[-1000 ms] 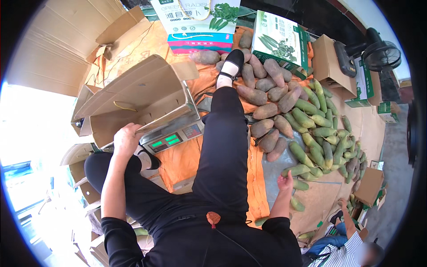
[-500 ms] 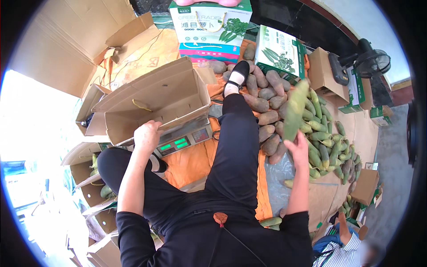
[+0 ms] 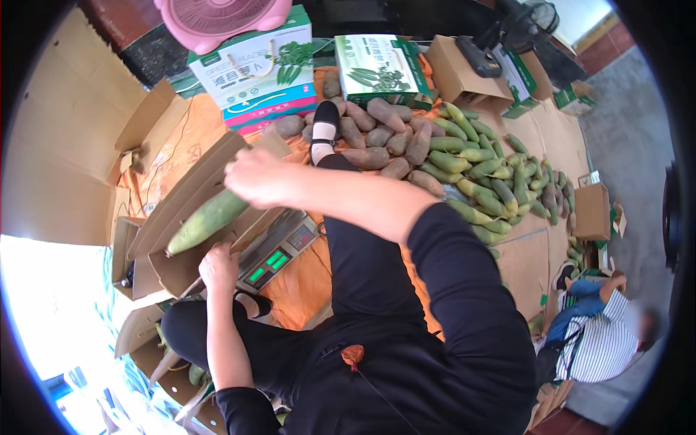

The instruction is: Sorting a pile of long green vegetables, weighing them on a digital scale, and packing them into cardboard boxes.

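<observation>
My right hand (image 3: 254,177) reaches across my body to the left and grips one end of a long green gourd (image 3: 206,222). The gourd hangs over the open cardboard box (image 3: 185,199) that sits on a digital scale (image 3: 279,254). My left hand (image 3: 219,267) rests on the near edge of that box, holding it. A pile of green and brownish gourds (image 3: 464,163) lies on the cardboard-covered floor to the right, beyond my outstretched leg and black shoe (image 3: 325,127).
Printed green-and-white cartons (image 3: 254,69) stand at the back under a pink fan (image 3: 221,18). Brown boxes (image 3: 464,72) sit at the back right and flattened cardboard (image 3: 65,145) on the left. Another person in a striped shirt (image 3: 605,341) crouches at the right.
My right hand picked a green gourd from the pile on the right, lifted it, and carried it across to the left over the box. The left hand stayed on the box edge.
</observation>
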